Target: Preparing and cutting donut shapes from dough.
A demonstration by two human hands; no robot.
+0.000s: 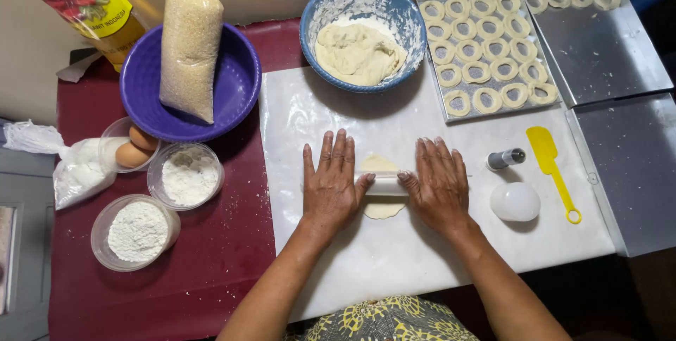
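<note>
My left hand and my right hand lie flat, palms down, on the two ends of a white rolling pin. The pin rests across a small flattened piece of pale dough on a white floured sheet. Fingers of both hands are stretched out and pressing on the pin. Most of the pin is hidden beneath my hands; only its middle shows.
A blue bowl of dough stands behind the sheet. To its right a metal tray holds several dough rings, with more trays beyond. A yellow spatula, a small bottle and a white round lid lie right. Purple bowl, flour cups and eggs sit left.
</note>
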